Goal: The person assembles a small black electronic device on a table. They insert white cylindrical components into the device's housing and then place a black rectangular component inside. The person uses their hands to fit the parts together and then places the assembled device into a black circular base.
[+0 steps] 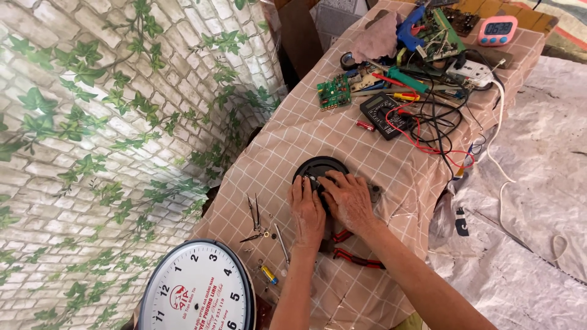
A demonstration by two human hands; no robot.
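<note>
Partly under both hands (pixel 330 205): black disc (pixel 318 168)

Free cloth betw. black disc (pixel 319 166) & multimeter (pixel 384 115); tweezers (pixel 253 214) block left.

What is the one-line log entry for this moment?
left hand: on black round part | right hand: on same part | pliers: beside wrists

left hand (pixel 307 211): palm down, fingers curled | right hand (pixel 348 198): palm down, beside it, touching
</note>
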